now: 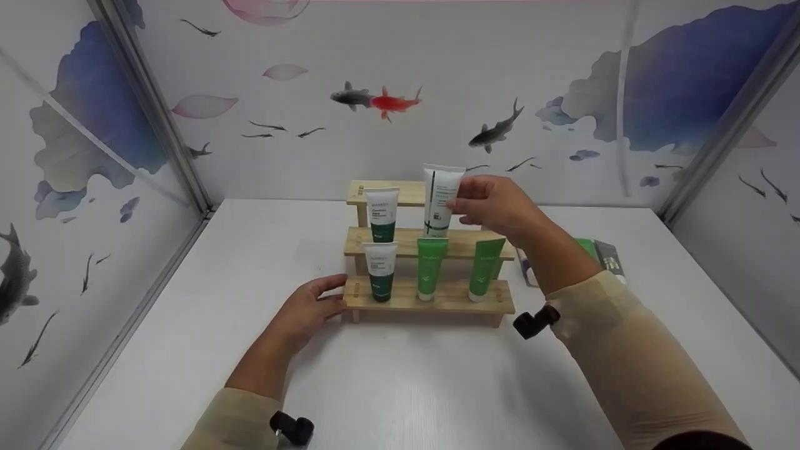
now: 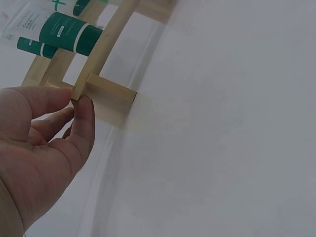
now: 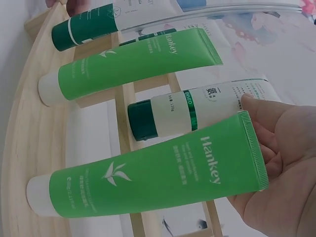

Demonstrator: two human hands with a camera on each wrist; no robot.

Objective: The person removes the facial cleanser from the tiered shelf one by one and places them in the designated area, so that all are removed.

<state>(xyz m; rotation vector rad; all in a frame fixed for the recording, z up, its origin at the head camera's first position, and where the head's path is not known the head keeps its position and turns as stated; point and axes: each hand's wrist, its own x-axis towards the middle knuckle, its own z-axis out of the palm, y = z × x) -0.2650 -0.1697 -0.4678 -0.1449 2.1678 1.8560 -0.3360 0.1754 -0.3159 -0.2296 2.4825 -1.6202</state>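
Observation:
A three-step wooden display stand (image 1: 437,304) is on the white table. My left hand (image 1: 309,312) pinches the left end of its lowest step between thumb and fingers. Higher up, my right hand (image 1: 500,206) grips a white tube (image 1: 439,197) by its side, upright with its green cap (image 3: 142,121) down at the middle step. To its left on that step stands a white tube with a dark green base (image 1: 382,215). The front step carries a similar white-and-green tube (image 1: 380,269), a bright green tube (image 1: 431,269) and another green tube (image 1: 485,269), which leans slightly.
Flat green and grey items (image 1: 607,257) lie on the table right of the stand, partly hidden by my right forearm. The top step (image 1: 406,192) runs behind the white tubes. Fish-printed wall panels (image 1: 281,162) enclose the table's back and sides.

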